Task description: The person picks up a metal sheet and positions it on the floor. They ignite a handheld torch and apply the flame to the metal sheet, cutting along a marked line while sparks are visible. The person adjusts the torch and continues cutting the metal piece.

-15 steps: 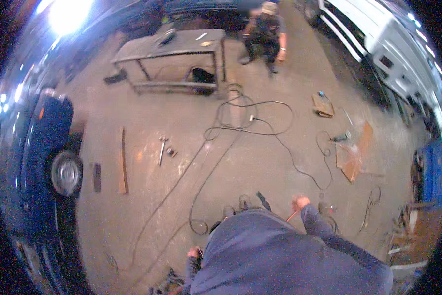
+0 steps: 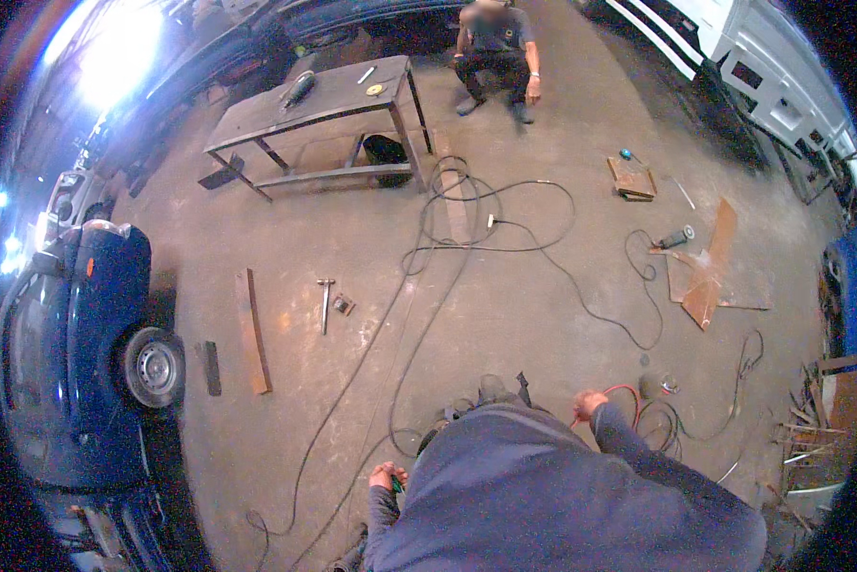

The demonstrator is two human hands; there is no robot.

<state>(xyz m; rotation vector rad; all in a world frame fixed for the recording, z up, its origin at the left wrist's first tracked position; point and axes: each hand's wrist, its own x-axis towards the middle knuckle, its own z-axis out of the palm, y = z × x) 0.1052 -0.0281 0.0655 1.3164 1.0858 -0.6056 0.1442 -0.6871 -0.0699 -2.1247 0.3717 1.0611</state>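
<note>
My left hand (image 2: 387, 475) is low beside my left side, its fingers curled around something small with a bit of green showing; I cannot make out what it is. My right hand (image 2: 591, 402) is out in front of my right side, closed on a red cable (image 2: 627, 388). From that hand the cable arches to the right, close to a dark coiled cable (image 2: 659, 419) on the floor. My sleeve and torso hide the nearer floor.
A long black cable (image 2: 533, 250) loops over the floor. A metal table (image 2: 333, 100) stands far left, a seated person (image 2: 495, 48) beside it. Around lie a hammer (image 2: 326, 305), a rusty bar (image 2: 253, 329), an angle grinder (image 2: 676, 236) and rusty plates (image 2: 710, 276). A dark blue vehicle (image 2: 95, 353) borders the left.
My view has shifted and turned slightly, and the picture is sharper. My left hand shows more fully and sits a little higher. More of the red cable's arch appears beside my right hand.
</note>
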